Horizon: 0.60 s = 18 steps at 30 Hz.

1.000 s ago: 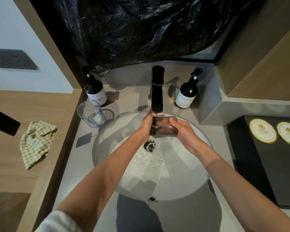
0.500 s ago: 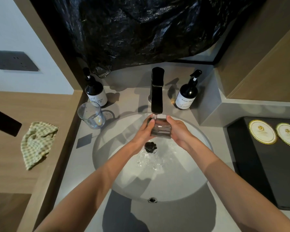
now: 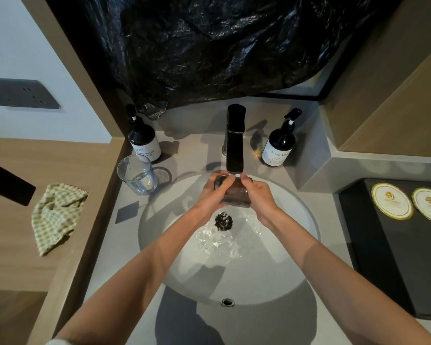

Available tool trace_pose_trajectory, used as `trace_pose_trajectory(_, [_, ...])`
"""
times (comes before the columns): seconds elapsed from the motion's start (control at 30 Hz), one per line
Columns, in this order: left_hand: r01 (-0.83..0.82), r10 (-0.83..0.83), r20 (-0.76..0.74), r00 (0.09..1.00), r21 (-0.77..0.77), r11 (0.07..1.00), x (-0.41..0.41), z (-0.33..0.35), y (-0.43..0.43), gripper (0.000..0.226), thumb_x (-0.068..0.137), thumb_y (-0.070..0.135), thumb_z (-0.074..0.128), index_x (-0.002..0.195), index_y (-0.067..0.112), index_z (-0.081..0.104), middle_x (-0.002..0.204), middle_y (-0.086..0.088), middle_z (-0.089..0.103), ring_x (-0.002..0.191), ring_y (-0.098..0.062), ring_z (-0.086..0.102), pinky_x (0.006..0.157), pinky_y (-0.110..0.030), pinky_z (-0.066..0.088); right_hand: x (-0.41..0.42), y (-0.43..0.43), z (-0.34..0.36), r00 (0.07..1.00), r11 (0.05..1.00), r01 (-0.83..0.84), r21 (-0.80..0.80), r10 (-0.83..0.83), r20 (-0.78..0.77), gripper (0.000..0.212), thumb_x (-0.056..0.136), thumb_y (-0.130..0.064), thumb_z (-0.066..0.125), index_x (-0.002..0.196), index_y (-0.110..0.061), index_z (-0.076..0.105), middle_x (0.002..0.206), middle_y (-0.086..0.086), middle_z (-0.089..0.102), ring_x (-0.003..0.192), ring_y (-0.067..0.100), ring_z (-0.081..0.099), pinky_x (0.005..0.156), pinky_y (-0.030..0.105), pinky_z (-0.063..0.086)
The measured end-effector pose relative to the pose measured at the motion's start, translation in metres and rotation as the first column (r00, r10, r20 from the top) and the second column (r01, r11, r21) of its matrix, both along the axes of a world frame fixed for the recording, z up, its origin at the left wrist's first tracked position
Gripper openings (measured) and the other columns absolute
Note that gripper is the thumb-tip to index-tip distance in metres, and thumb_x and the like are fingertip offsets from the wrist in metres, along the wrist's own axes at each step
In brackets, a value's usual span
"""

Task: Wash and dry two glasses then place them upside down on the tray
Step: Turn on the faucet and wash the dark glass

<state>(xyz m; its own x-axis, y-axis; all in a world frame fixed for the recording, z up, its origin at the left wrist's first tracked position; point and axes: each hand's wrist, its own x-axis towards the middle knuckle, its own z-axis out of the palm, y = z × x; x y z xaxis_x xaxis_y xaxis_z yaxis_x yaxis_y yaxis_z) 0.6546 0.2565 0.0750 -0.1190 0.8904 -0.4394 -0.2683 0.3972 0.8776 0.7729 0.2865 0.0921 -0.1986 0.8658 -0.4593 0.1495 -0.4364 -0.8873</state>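
Note:
I hold a clear glass (image 3: 235, 195) right under the spout of the black faucet (image 3: 235, 140), over the round white sink (image 3: 294, 235). My left hand (image 3: 213, 195) grips its left side and my right hand (image 3: 258, 197) grips its right side, both sets of fingers curled round it. Water runs and splashes around the drain (image 3: 223, 220). A second clear glass (image 3: 138, 175) stands upright on the grey counter left of the sink. The black tray (image 3: 383, 257) lies at the right, with two round gold-rimmed coasters (image 3: 391, 204) on it.
Two dark pump bottles (image 3: 144, 141) (image 3: 279, 145) flank the faucet at the back. A green checked cloth (image 3: 56, 216) lies crumpled on the wooden ledge at the left. Black plastic sheeting (image 3: 209, 51) hangs over the wall behind.
Both hands have lifted the glass closer to the spout and turned it a little between them. The second glass, cloth and tray have not moved.

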Motion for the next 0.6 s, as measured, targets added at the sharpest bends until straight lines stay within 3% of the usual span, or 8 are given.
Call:
trace_pose_trajectory(0.1, [-0.072,0.071,-0.058,0.996,-0.017,0.997,-0.004,-0.002,0.0,0.009,0.09,0.035,0.06,0.097,0.035,0.054,0.113,-0.006,0.062,0.1,-0.023,0.065,0.078,-0.036,0.058,-0.001,0.0,0.001,0.994,0.994,-0.09,-0.06,0.085,-0.075,0.034,0.101,-0.034,0.042,0.101,-0.012,0.068,0.103,0.012,0.071,0.097,0.024,0.069,0.091,0.035,0.053])
trace_pose_trajectory(0.2, [-0.169,0.169,-0.013,0.986,-0.118,0.978,-0.007,-0.002,0.001,0.015,0.093,0.035,0.056,0.105,0.025,0.053,0.102,-0.006,0.065,0.084,-0.021,0.067,0.067,-0.033,0.058,0.003,-0.005,-0.002,0.937,0.937,-0.341,0.072,0.345,-0.059,0.029,0.101,-0.019,0.045,0.126,-0.01,0.056,0.118,0.006,0.066,0.108,0.016,0.063,0.093,0.024,0.049])
trace_pose_trajectory(0.3, [-0.16,0.173,0.044,0.984,-0.203,0.966,-0.007,0.001,-0.001,0.026,0.094,0.039,0.052,0.112,0.02,0.049,0.099,-0.006,0.065,0.083,-0.022,0.067,0.072,-0.04,0.058,0.007,-0.003,-0.004,0.905,0.894,-0.42,0.159,0.426,-0.007,0.031,0.098,-0.012,0.05,0.128,-0.006,0.055,0.121,0.006,0.065,0.111,0.014,0.062,0.095,0.022,0.048])
trace_pose_trajectory(0.37, [-0.131,0.141,0.04,0.989,-0.183,0.974,-0.008,0.001,-0.005,0.031,0.093,0.043,0.053,0.114,0.021,0.048,0.105,-0.007,0.064,0.09,-0.024,0.067,0.074,-0.04,0.058,0.007,-0.002,-0.003,0.925,0.915,-0.376,0.144,0.381,-0.005,0.028,0.098,-0.017,0.052,0.12,-0.004,0.061,0.116,0.01,0.068,0.107,0.017,0.065,0.093,0.022,0.048])
trace_pose_trajectory(0.47, [-0.092,0.095,0.029,0.995,-0.105,0.99,-0.011,0.003,-0.013,0.033,0.09,0.043,0.058,0.114,0.023,0.047,0.109,-0.009,0.063,0.096,-0.026,0.068,0.076,-0.041,0.059,-0.003,-0.003,-0.004,0.983,0.978,-0.184,0.098,0.18,0.045,0.034,0.098,-0.03,0.051,0.105,-0.001,0.068,0.106,0.016,0.071,0.091,0.017,0.067,0.078,0.018,0.05])
trace_pose_trajectory(0.53, [-0.075,0.076,0.0,0.997,-0.058,0.995,-0.011,0.004,-0.016,0.03,0.089,0.04,0.059,0.111,0.022,0.049,0.103,-0.009,0.064,0.092,-0.026,0.069,0.075,-0.041,0.059,-0.012,-0.002,-0.005,0.992,0.995,-0.056,0.088,0.046,0.115,0.044,0.1,-0.035,0.045,0.098,0.003,0.068,0.101,0.02,0.071,0.086,0.019,0.064,0.075,0.023,0.047])
trace_pose_trajectory(0.6, [-0.102,0.1,-0.026,0.995,-0.054,0.993,-0.009,0.006,-0.018,0.026,0.089,0.039,0.06,0.108,0.023,0.051,0.1,-0.008,0.063,0.088,-0.025,0.069,0.07,-0.039,0.06,-0.016,-0.002,-0.003,0.98,0.993,-0.037,0.115,0.013,0.201,0.049,0.102,-0.035,0.037,0.094,0.002,0.068,0.097,0.018,0.07,0.089,0.025,0.063,0.079,0.03,0.047])
